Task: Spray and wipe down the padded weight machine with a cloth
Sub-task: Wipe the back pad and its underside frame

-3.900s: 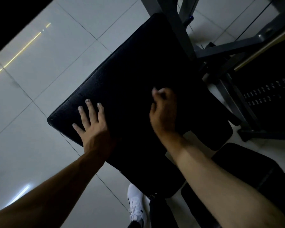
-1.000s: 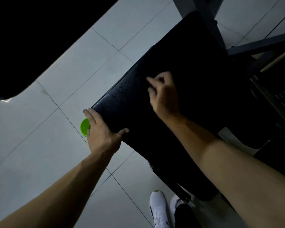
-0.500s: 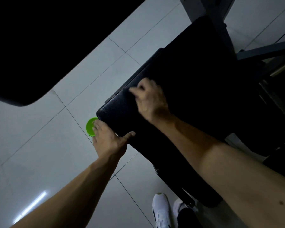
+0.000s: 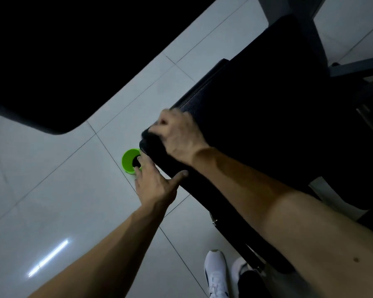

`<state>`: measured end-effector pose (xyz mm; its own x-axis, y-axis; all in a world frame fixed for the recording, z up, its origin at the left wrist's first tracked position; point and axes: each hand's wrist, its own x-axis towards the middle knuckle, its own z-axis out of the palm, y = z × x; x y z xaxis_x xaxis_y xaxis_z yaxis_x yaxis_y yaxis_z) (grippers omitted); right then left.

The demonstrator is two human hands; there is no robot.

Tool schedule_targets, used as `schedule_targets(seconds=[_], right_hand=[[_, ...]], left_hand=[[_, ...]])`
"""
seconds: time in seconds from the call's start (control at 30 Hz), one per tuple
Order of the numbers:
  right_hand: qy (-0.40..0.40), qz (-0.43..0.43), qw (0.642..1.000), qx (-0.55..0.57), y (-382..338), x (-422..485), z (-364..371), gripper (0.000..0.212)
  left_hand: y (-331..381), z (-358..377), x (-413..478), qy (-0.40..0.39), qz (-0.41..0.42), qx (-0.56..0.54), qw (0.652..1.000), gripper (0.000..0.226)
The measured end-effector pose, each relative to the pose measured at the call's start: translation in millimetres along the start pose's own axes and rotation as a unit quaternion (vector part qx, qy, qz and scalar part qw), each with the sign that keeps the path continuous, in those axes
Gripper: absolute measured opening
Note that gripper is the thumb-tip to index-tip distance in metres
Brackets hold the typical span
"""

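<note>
Lying diagonally, the black pad (image 4: 256, 104) fills the right half of the frame. One long edge runs from frame centre to the upper right. A second edge runs from the same corner toward the lower right. That corner points at centre-left of the frame. The right side of the pad merges with dark, so its long axis cannot be fixed with certainty.

The right hand (image 4: 179, 136) sits on the corner, knuckles up, fingers curled tight. A dark bulge (image 4: 152, 136) shows under the fingers. Blur and low light prevent telling whether it is fabric in the grip or the pad corner itself.

The left hand (image 4: 157, 186) rests against the lower edge just below that corner. Its fingers are straight and its thumb is spread onto the pad side. It holds nothing.

A green cup (image 4: 127, 161) stands on the tiled floor (image 4: 63, 190), just beyond the left fingertips. White shoes (image 4: 215, 272) show at lower centre. Grey frame bars (image 4: 353, 69) cross the upper right.
</note>
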<state>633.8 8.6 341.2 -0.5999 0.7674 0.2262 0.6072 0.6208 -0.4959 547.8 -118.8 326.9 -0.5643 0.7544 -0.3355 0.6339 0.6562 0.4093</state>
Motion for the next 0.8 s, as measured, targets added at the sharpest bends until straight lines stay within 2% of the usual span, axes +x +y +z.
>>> schedule_targets(seconds=[0.07, 0.13, 0.17, 0.23, 0.3, 0.37, 0.43, 0.53, 0.6, 0.7, 0.8], right_hand=[[0.076, 0.139, 0.987, -0.005, 31.4, 6.8, -19.5, 0.031], [0.086, 0.218, 0.972, -0.012, 34.1, 11.2, -23.6, 0.030], [0.075, 0.207, 0.975, -0.014, 22.5, 13.1, -19.8, 0.029], [0.024, 0.108, 0.994, -0.004, -14.7, 11.2, -2.2, 0.028], [-0.040, 0.006, 0.999, 0.007, -45.5, 5.1, 16.8, 0.026], [-0.075, -0.044, 0.996, -0.006, -51.8, -1.7, 25.1, 0.026], [-0.036, -0.052, 0.998, 0.005, -36.3, -14.1, 23.6, 0.027], [0.007, -0.055, 0.998, 0.022, -12.1, -68.0, 17.2, 0.025], [-0.010, -0.052, 0.998, 0.022, 0.5, -116.3, 7.4, 0.028], [-0.043, -0.054, 0.998, 0.012, 11.3, -152.6, -0.9, 0.030], [0.010, 0.004, 1.000, 0.012, 8.1, -120.0, 3.3, 0.037]], left_hand=[[-2.6, -0.6, -0.4, 0.002, 0.012, -0.032, 0.999, 0.132], [-1.6, -2.1, -1.0, 0.000, 0.018, -0.041, 0.999, 0.133], [-0.3, -3.0, -1.8, -0.004, 0.019, -0.046, 0.999, 0.133], [-0.6, -4.5, -3.9, -0.015, 0.014, -0.066, 0.998, 0.127], [-2.2, -6.2, -5.1, -0.046, 0.023, -0.067, 0.996, 0.109], [-5.0, -10.6, -8.4, -0.081, 0.041, -0.054, 0.994, 0.088], [-9.6, -15.6, -12.8, -0.104, 0.033, -0.053, 0.993, 0.075], [-22.1, -20.9, -16.5, -0.091, 0.017, -0.065, 0.994, 0.044], [-23.0, -24.7, -14.4, -0.064, -0.032, -0.140, 0.988, 0.048], [-7.2, -33.6, -7.0, -0.045, -0.133, -0.330, 0.933, 0.036], [13.5, -37.9, -5.2, -0.047, -0.169, -0.397, 0.901, 0.031]])
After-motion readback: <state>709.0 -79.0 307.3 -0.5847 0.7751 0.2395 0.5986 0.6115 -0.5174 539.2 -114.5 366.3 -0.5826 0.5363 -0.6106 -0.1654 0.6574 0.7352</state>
